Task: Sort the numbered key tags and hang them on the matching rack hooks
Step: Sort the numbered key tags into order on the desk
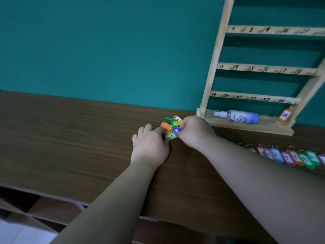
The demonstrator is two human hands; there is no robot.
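We've got both hands in the pile of tags [169,127] on the table [73,138]. Our right hand [195,132] pinches a blue tag [177,129]. Our left hand [151,146] touches the pile, can't tell if it's gripping. A row of tags [290,155] lies off right, below the rack [260,68].

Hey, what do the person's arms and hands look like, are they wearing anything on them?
Nothing worn shows. The left hand and right hand are bare, no gloves, watch or bracelet at the wrists. Both forearms are bare to the picture's edge, with no sleeve in view.
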